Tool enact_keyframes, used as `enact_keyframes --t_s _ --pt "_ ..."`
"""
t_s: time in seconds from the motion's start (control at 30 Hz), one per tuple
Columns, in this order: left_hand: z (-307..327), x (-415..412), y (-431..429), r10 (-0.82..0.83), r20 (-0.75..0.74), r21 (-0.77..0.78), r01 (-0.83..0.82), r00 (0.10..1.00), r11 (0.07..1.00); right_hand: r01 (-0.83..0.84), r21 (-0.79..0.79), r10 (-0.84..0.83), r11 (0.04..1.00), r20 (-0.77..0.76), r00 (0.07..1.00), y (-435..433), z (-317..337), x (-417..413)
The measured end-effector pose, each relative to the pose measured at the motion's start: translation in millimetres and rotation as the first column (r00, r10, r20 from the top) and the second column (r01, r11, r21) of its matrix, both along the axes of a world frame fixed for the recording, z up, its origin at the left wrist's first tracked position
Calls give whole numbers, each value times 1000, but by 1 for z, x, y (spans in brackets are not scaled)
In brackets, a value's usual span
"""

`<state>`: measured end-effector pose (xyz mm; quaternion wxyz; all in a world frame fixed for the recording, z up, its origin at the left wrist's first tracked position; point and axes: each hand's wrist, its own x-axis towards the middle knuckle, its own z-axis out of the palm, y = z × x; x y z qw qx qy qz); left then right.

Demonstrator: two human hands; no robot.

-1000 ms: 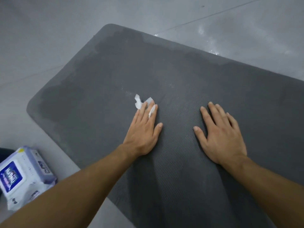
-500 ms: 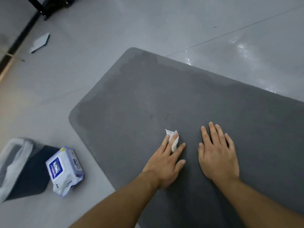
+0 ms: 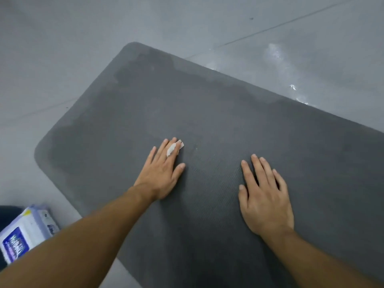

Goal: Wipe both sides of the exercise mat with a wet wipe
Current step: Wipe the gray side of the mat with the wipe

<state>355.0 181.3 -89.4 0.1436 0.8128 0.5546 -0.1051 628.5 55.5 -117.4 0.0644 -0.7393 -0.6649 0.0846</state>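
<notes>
A dark grey exercise mat (image 3: 218,113) lies flat on the floor and fills most of the view, with darker damp patches across its far end and left side. My left hand (image 3: 163,172) presses flat on the mat with a crumpled white wet wipe (image 3: 174,148) tucked under and between its fingers. My right hand (image 3: 265,196) rests flat on the mat to the right, fingers spread, holding nothing.
A white and purple pack of wet wipes (image 3: 24,234) lies on the grey floor (image 3: 62,59) at the lower left, beside the mat's near edge and partly behind my left forearm. A wet sheen shows on the floor (image 3: 286,75) beyond the mat's far edge.
My left hand has slid the wipe leftward and away from my right hand across the mat. The view has dropped closer to the mat.
</notes>
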Motion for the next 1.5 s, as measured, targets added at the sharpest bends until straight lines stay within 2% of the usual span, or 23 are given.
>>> enact_keyframes --t_s 0.13,0.2,0.3,0.37,0.5,0.57,0.67,0.77,0.83,0.9,0.97,1.03,1.1,1.23,1.33,1.4,1.5 --pt "-8 8 30 -10 128 34 6 992 999 8 -25 -7 1000 25 1000 3 0 1" --pt "-8 30 29 -151 168 26 149 974 989 13 -35 -12 999 36 999 3 0 1" --pt "-7 66 15 -453 188 8 460 872 888 13 -55 -11 998 47 999 3 1 3" --pt "-8 73 16 -590 176 13 597 788 802 17 -68 -14 998 45 999 3 1 4" --pt "-13 46 48 -752 100 37 753 651 657 16 -71 -13 997 45 999 1 1 4" --pt "-13 29 66 -763 79 48 762 642 646 15 -67 -12 998 41 999 2 1 4" --pt "-12 3 97 -654 123 64 651 747 756 13 -59 -11 998 32 999 1 1 2" --pt "-15 -43 134 -406 113 106 396 907 912 12 -57 -11 998 20 1000 0 0 2" --pt "-20 -77 154 -217 85 140 204 973 969 4 -57 -3 998 19 1000 0 0 2" --pt "-25 -100 172 -17 122 186 -6 992 982 13 -49 -12 999 28 1000 1 -1 1" --pt "-27 -113 184 166 180 195 -201 969 960 7 -47 -5 999 41 999 0 -3 1" --pt "-26 -116 183 228 218 172 -267 949 948 8 -32 -7 999 31 999 0 -3 4" --pt "-28 -107 169 130 272 161 -179 953 971 6 -10 -5 1000 46 999 -1 -3 5" --pt "-33 -60 116 -227 261 170 187 938 968 14 -14 -12 1000 89 996 1 -4 3" --pt "-29 -26 54 -458 251 140 436 853 889 33 -58 -27 998 102 994 0 -2 1" --pt "-23 -16 17 -597 221 124 585 771 802 84 -90 -77 992 72 994 1 1 -6" --pt "-16 -27 -7 -705 150 124 695 693 709 155 -133 -151 979 44 988 8 8 -30"
